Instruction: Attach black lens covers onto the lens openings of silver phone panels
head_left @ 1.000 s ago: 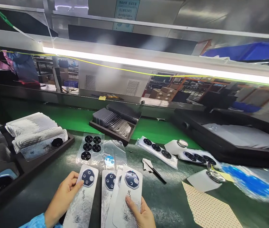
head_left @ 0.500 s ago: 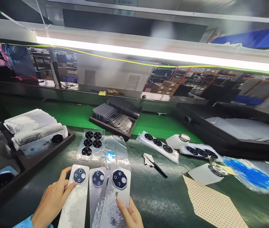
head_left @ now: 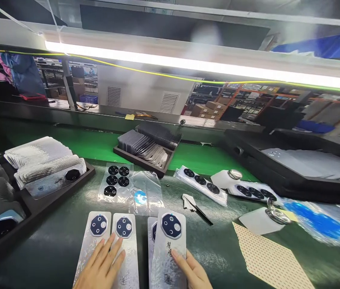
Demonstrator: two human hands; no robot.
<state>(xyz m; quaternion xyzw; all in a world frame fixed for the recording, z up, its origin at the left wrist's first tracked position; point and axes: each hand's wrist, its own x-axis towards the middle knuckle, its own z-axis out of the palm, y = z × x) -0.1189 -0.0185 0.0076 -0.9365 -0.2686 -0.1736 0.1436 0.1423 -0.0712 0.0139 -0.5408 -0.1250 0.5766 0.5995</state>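
Head view: left fingers (head_left: 106,247) spread over two panels (head_left: 130,257), right fingers (head_left: 181,263) pinching another panel (head_left: 162,267), its script (head_left: 169,246) unreadable.

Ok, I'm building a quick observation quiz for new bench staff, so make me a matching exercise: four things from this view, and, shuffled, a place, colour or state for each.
Things
1. left hand
2. right hand
3. black stick
4. sheet at lower right

Descriptions
A. beige, covered in small marks
B. fingers spread over two side-by-side silvery panels
C. one end at a white scrap
D. gripping a lettered panel, thumb on its front

Pairs: 1-B, 2-D, 3-C, 4-A
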